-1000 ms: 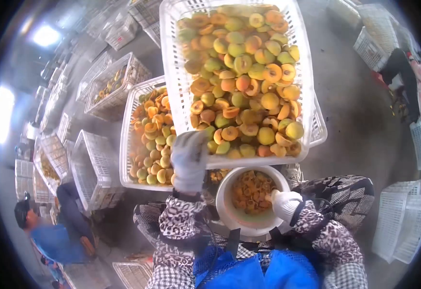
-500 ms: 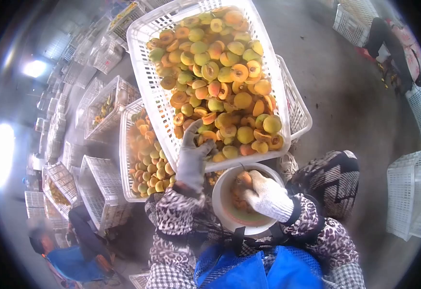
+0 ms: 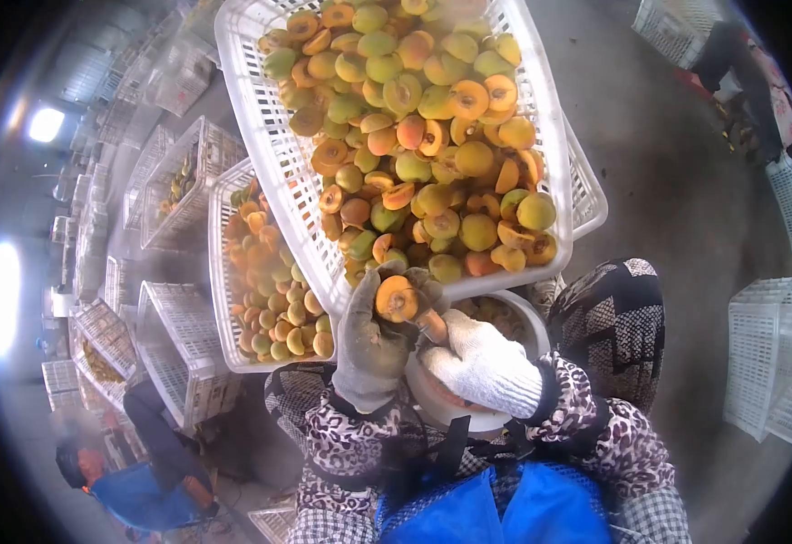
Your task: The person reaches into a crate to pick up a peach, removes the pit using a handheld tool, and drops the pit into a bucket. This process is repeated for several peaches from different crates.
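Note:
My left hand (image 3: 369,349), in a grey soiled glove, holds a halved apricot (image 3: 398,300) with its cut face turned up. My right hand (image 3: 486,364), in a white knit glove, grips a small tool with an orange-brown handle (image 3: 431,325). The tool's end meets the apricot half; its tip is hidden there. Both hands are between a white crate (image 3: 328,272) heaped with whole and halved apricots and a white bucket (image 3: 537,331). The right hand covers much of the bucket, which has brownish contents inside.
A second crate of apricots (image 3: 216,299) stands lower at the left, and another crate (image 3: 586,195) sits beneath the heaped one. Stacked white crates (image 3: 767,358) stand at right. More crates (image 3: 183,363) and a seated person (image 3: 146,494) are at left.
My left hand has drawn back from the heaped crate with an apricot half. My right hand has moved left from over the bucket, bringing the tool to the fruit. The view has shifted slightly.

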Demonstrator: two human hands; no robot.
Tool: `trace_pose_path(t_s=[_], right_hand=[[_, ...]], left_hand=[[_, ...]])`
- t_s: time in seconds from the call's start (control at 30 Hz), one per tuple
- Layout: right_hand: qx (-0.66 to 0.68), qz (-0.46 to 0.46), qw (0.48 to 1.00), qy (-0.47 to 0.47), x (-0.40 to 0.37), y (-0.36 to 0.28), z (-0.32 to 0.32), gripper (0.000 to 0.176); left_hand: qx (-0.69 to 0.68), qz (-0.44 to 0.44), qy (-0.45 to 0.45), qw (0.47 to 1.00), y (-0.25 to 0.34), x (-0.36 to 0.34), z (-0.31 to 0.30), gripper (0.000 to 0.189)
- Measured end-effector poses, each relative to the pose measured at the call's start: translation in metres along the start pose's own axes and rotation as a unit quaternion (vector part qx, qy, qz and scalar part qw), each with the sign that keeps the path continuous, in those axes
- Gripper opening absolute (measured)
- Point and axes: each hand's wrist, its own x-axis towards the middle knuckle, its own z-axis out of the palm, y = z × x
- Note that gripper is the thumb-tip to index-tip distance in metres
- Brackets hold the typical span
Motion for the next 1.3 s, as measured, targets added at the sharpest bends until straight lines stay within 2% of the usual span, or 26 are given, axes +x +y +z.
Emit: trace_pose_path(t_s=[0.07, 0.1, 0.13, 0.17, 0.27, 0.43, 0.47, 0.5, 0.53, 0.6, 0.63, 0.67, 0.73, 0.77, 0.8, 0.83, 0.87, 0.9, 0.93, 0.97, 1.0, 1.07, 1.13, 1.17, 1.23, 1.3], right_hand=[[-0.016, 0.010, 1.000, -0.003, 0.005, -0.003, 0.004, 0.042], [-0.030, 0.018, 0.999, -0.004, 0.007, -0.003, 0.007, 0.041], [-0.031, 0.019, 0.999, -0.005, 0.011, 0.001, 0.012, 0.041], [-0.072, -0.029, 0.997, 0.024, 0.014, 0.009, 0.019, 0.039], [-0.128, -0.092, 0.987, 0.034, 0.014, 0.013, 0.024, 0.038], [-0.177, -0.157, 0.971, -0.016, 0.014, 0.011, 0.016, 0.037], [-0.016, -0.097, 0.988, -0.123, 0.020, 0.017, 0.012, 0.037], [0.146, -0.033, 0.963, -0.225, 0.023, 0.020, 0.010, 0.037], [0.147, -0.032, 0.963, -0.225, 0.021, 0.020, 0.016, 0.037], [-0.103, -0.037, 0.994, 0.009, 0.015, 0.018, 0.033, 0.030], [-0.102, -0.037, 0.994, 0.009, 0.016, 0.018, 0.028, 0.030], [0.026, 0.014, 0.994, -0.102, 0.019, 0.019, 0.018, 0.031], [0.276, 0.110, 0.903, -0.311, 0.020, 0.021, 0.002, 0.033], [0.292, 0.103, 0.896, -0.319, 0.019, 0.023, 0.000, 0.032], [0.291, 0.100, 0.897, -0.317, 0.020, 0.029, 0.008, 0.032], [0.143, -0.053, 0.978, -0.141, 0.022, 0.040, 0.024, 0.026], [-0.017, -0.204, 0.978, 0.046, 0.025, 0.046, 0.035, 0.021], [0.066, -0.179, 0.982, 0.011, 0.028, 0.051, 0.040, 0.017], [0.067, -0.182, 0.981, 0.011, 0.025, 0.047, 0.032, 0.017], [0.189, -0.080, 0.969, -0.135, 0.021, 0.041, 0.017, 0.017], [0.301, 0.025, 0.913, -0.276, 0.018, 0.037, 0.007, 0.018], [0.341, 0.077, 0.888, -0.298, 0.017, 0.040, 0.008, 0.018], [0.512, 0.078, 0.784, -0.343, 0.018, 0.050, 0.012, 0.018], [0.509, 0.078, 0.785, -0.344, 0.016, 0.051, 0.010, 0.018], [0.401, 0.056, 0.850, -0.337, 0.015, 0.047, 0.006, 0.019], [0.389, 0.025, 0.864, -0.320, 0.018, 0.058, 0.011, 0.019]], left_hand=[[0.239, 0.120, -0.035, 0.963, -0.005, 0.001, -0.006, 0.037], [0.238, 0.118, -0.034, 0.963, -0.004, 0.001, -0.007, 0.037], [0.049, 0.017, -0.011, 0.999, 0.000, 0.002, -0.006, 0.040], [-0.144, -0.086, 0.013, 0.986, 0.004, 0.002, -0.003, 0.043], [-0.132, -0.048, 0.014, 0.990, 0.010, -0.001, 0.001, 0.045], [-0.136, -0.088, 0.085, 0.983, 0.006, 0.003, 0.000, 0.043], [-0.134, -0.095, 0.104, 0.981, 0.006, 0.004, 0.000, 0.043], [-0.133, -0.096, 0.104, 0.981, 0.006, 0.005, 0.001, 0.043], [-0.123, -0.099, 0.107, 0.982, 0.004, 0.005, 0.002, 0.043], [-0.112, -0.104, 0.111, 0.982, 0.001, 0.007, 0.005, 0.043], [-0.091, -0.091, 0.112, 0.985, 0.000, 0.007, 0.006, 0.043], [-0.070, -0.078, 0.113, 0.988, -0.001, 0.006, 0.007, 0.044], [-0.114, -0.064, 0.077, 0.988, -0.008, 0.009, 0.003, 0.044], [-0.160, -0.048, 0.040, 0.985, -0.011, 0.010, 0.003, 0.045], [-0.161, -0.047, 0.037, 0.985, -0.012, 0.011, 0.003, 0.045], [-0.136, -0.072, 0.060, 0.986, -0.013, 0.010, 0.004, 0.045], [-0.111, -0.097, 0.084, 0.986, -0.014, 0.008, 0.004, 0.045], [-0.111, -0.094, 0.084, 0.986, -0.015, 0.007, 0.005, 0.045], [-0.091, -0.075, 0.073, 0.990, -0.016, 0.007, 0.005, 0.045], [-0.072, -0.055, 0.062, 0.994, -0.016, 0.006, 0.006, 0.045], [-0.070, -0.053, 0.060, 0.994, -0.017, 0.005, 0.005, 0.045], [-0.153, -0.059, -0.002, 0.987, -0.015, 0.004, 0.004, 0.045], [-0.144, -0.090, 0.007, 0.985, -0.005, -0.001, 0.008, 0.045], [-0.135, -0.123, 0.019, 0.983, -0.001, -0.005, 0.008, 0.044], [-0.155, -0.154, -0.008, 0.976, 0.000, -0.007, 0.001, 0.043], [-0.175, -0.185, -0.035, 0.966, -0.003, -0.007, -0.005, 0.042]])
